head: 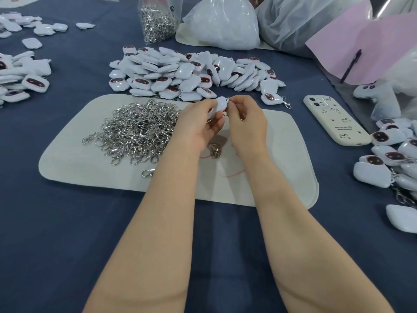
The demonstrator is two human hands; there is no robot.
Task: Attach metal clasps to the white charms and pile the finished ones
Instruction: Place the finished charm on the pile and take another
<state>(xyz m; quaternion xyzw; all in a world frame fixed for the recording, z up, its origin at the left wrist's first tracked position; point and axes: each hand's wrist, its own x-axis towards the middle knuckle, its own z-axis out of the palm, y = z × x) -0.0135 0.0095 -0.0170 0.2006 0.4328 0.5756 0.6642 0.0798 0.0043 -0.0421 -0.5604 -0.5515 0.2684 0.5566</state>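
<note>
My left hand [198, 125] grips a white charm [220, 105] above the pale mat [282, 172]. My right hand [244, 123] pinches a small metal clasp [226, 109] at the charm's top edge; most of the clasp is hidden by my fingers. A heap of loose silver clasps [135, 129] lies on the mat's left half. One separate clasp [215, 150] lies on the mat beneath my hands. A big pile of white charms [191, 73] spreads just beyond the mat. Charms with clasps attached [390, 159] are heaped at the right edge, and one [272, 98] lies near the phone.
A cream phone [334, 120] lies right of the mat. A clear bag of clasps [158, 19] and white plastic bags [221, 23] stand at the back. More charms [20, 73] lie at the left. Pink sheet [372, 46] at the back right. Blue cloth [67, 222] covers the table.
</note>
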